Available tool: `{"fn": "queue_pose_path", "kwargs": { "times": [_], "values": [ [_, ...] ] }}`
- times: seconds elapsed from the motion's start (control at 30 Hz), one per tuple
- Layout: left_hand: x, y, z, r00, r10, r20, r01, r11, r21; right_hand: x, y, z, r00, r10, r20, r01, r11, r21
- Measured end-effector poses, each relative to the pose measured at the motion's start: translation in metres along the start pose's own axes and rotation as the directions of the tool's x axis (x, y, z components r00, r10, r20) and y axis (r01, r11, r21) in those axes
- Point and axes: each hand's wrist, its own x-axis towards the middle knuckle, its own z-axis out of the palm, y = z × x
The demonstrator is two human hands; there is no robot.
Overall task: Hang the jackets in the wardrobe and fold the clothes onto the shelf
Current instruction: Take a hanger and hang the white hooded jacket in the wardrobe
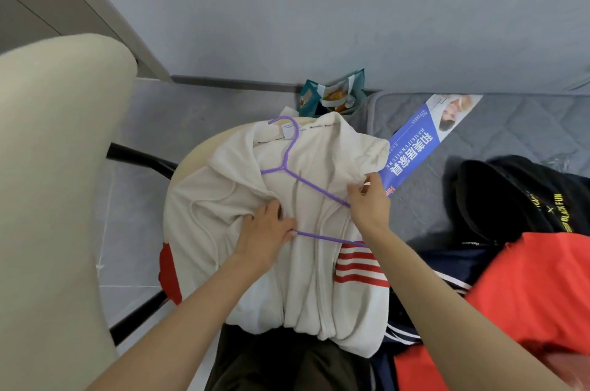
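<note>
Garment in hand: white zip jacket, spread open on a cream round seat, purple hanger laid inside; left hand bunching one front panel, right hand pinching shoulder cloth, apparently to draw both over the hanger's arms.

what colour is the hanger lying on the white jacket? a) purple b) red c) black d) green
a: the hanger lying on top of the white jacket is purple, with its hook up by the collar.
</note>
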Motion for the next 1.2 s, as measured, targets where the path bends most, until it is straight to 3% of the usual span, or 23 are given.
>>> {"fn": "queue_pose_path", "kwargs": {
  "times": [0.1,0.2,0.33,0.47,0.6,0.67,0.73,0.8,0.87,0.93,0.97,1.03,1.13,1.2],
  "values": [
    [0.001,-0.001,-0.015,0.999,0.027,0.040,-0.026,1.000,-0.015,0.001,0.008,-0.028,0.981,0.162,-0.107,-0.146,0.979,0.146],
    [-0.003,-0.007,-0.033,0.997,-0.041,-0.058,0.033,0.990,-0.134,0.000,0.018,-0.060,0.948,0.226,-0.223,-0.204,0.972,0.119],
    [0.004,-0.008,-0.055,0.994,-0.071,-0.080,0.056,0.981,-0.185,-0.017,0.024,-0.080,0.963,0.104,-0.250,-0.098,0.994,0.037],
    [0.021,0.006,-0.062,0.999,0.006,0.034,-0.007,1.000,0.011,-0.024,0.008,-0.082,0.942,0.039,-0.333,-0.022,0.998,0.055],
    [0.032,0.015,-0.050,0.996,-0.001,0.086,-0.009,0.993,0.120,-0.024,-0.004,-0.091,0.891,-0.201,-0.406,0.181,0.980,-0.089],
    [0.035,0.017,-0.041,1.000,-0.006,0.030,0.007,1.000,-0.028,-0.025,-0.010,-0.089,0.946,-0.166,-0.278,0.190,0.980,0.061],
    [0.034,0.014,-0.033,0.995,-0.025,-0.096,-0.009,0.943,-0.333,-0.031,-0.022,-0.076,0.990,-0.139,0.005,0.131,0.943,0.306],
    [0.028,0.009,-0.029,0.983,-0.090,-0.159,-0.025,0.796,-0.605,-0.035,-0.036,-0.058,0.965,-0.162,0.205,0.052,0.889,0.455],
    [0.015,0.001,-0.024,0.982,-0.152,-0.110,0.006,0.610,-0.792,-0.034,-0.047,-0.042,0.924,-0.178,0.338,-0.027,0.852,0.522],
    [-0.001,-0.005,-0.016,0.973,-0.220,-0.064,0.041,0.441,-0.897,-0.029,-0.049,-0.030,0.879,-0.152,0.453,-0.084,0.884,0.460],
    [-0.010,-0.008,-0.011,0.962,-0.269,-0.055,0.061,0.403,-0.913,-0.026,-0.046,-0.025,0.865,-0.122,0.486,-0.088,0.918,0.386],
    [-0.029,-0.010,0.001,0.919,-0.389,-0.066,0.130,0.455,-0.881,-0.023,-0.033,-0.020,0.868,-0.090,0.488,0.005,0.985,0.172],
    [-0.055,-0.001,0.022,0.848,-0.512,-0.138,0.210,0.563,-0.799,-0.032,-0.006,-0.015,0.879,-0.080,0.471,0.131,0.988,-0.077],
    [-0.065,0.009,0.034,0.789,-0.599,-0.138,0.273,0.543,-0.794,-0.043,0.015,-0.009,0.846,-0.025,0.532,0.163,0.963,-0.214]
  ]
}}
